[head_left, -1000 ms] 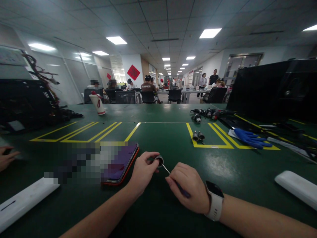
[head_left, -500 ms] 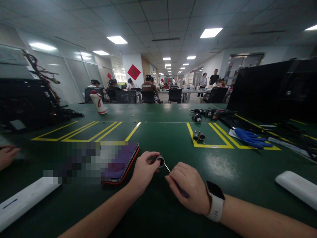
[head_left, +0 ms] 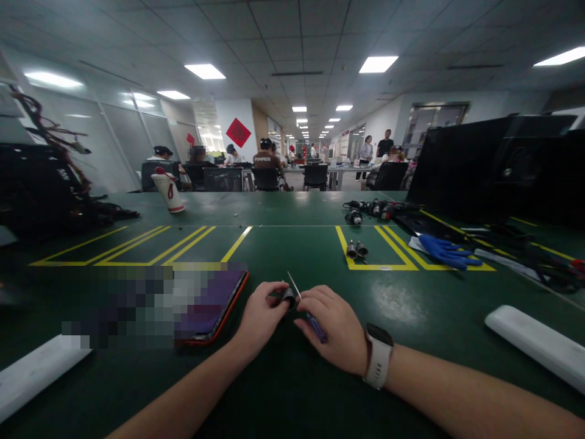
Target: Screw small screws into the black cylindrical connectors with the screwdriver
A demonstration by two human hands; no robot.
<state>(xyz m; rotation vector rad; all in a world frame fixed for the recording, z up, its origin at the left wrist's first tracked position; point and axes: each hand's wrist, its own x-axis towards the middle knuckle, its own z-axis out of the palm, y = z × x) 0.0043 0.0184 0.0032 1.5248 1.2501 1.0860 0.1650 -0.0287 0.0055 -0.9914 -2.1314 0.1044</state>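
My left hand is closed round a small dark cylindrical metal part just above the green table. My right hand, with a white-strapped watch on its wrist, grips a small screwdriver with a purple handle. The thin shaft points up and away, past the part. Both hands touch at the part, right of a red-cased phone lying flat.
Two more small cylinders lie inside a yellow-taped box ahead. A blue glove and dark equipment lie at the right, white bars at both sides, a white cup at the far left. People sit at desks beyond.
My right hand has moved in against my left hand and the screwdriver tip has swung from inside the part's opening to point upward past it. The other person's hand at left is gone from view.
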